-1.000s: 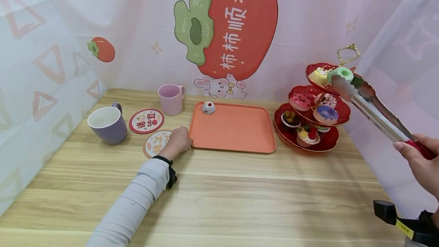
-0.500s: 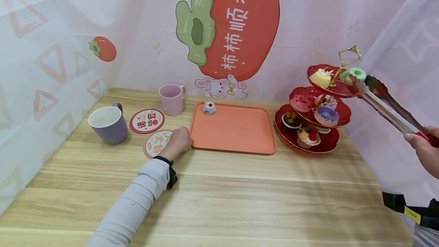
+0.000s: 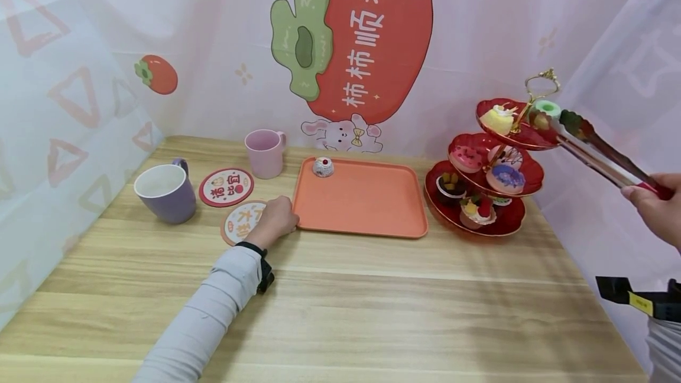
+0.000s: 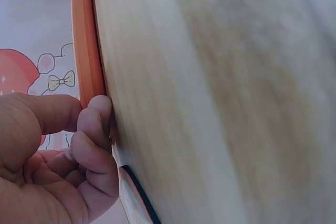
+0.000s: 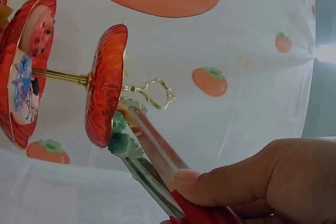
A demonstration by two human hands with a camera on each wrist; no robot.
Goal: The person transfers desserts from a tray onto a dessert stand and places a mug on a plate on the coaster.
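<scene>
My left hand (image 3: pixel 276 217) pinches the near left corner of the orange tray (image 3: pixel 367 203); in the left wrist view, thumb and fingertips meet at its rim (image 4: pixel 88 51). A small white-topped cake (image 3: pixel 323 168) with a red berry sits in the tray's far left corner. With my right hand (image 3: pixel 662 208) I grip metal tongs (image 3: pixel 596 163) by their red handles. Their tips are at a green ring-shaped cake (image 3: pixel 547 109) on the right side of the stand's top plate (image 3: pixel 524 138); whether they squeeze it, I cannot tell. Beside it is a yellow cake (image 3: pixel 499 119).
The red three-tier stand (image 3: pixel 511 222) carries several cakes and donuts on its lower plates. Left of the tray are a pink mug (image 3: pixel 265 155), a purple mug (image 3: pixel 169 197), a red coaster (image 3: pixel 227 187) and an orange-rimmed coaster (image 3: pixel 236 224). Printed cloth (image 3: pixel 213 99) hangs behind.
The tongs and the green cake have shifted right, from the middle of the top plate to its right side. My right hand has risen slightly. The left hand and tray stay put.
</scene>
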